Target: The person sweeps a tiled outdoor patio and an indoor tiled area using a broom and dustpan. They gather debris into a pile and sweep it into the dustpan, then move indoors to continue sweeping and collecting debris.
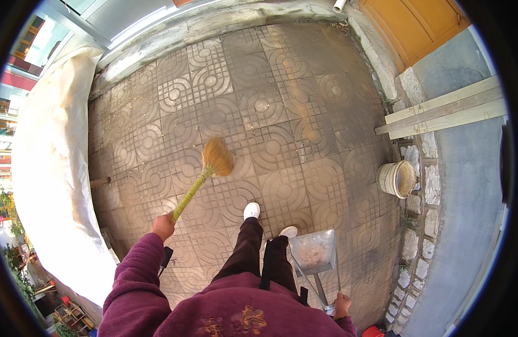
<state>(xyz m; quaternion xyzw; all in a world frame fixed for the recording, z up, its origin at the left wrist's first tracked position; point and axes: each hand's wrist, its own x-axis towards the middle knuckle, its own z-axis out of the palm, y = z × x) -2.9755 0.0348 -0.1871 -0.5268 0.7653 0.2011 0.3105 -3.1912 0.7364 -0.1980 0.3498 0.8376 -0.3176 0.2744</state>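
Note:
My left hand (pixel 163 226) is closed round the yellow-green handle of a straw broom (pixel 218 157). The broom points forward and its bristles are over the patterned paving, ahead of my white shoes. Low on the right, my right hand (pixel 342 305) is closed on the handle of a metal dustpan (pixel 313 253). The pan hangs beside my right foot, with some brownish dirt or staining inside it. Whether the pan touches the ground, I cannot tell.
A whitish bucket (pixel 396 180) stands by the stone-edged wall on the right. Wooden planks (pixel 447 109) lean above it. White sheeting (pixel 57 180) covers something along the left side. A raised concrete kerb (pixel 214 39) runs along the far side, and an orange door (pixel 413 28) is at the far right.

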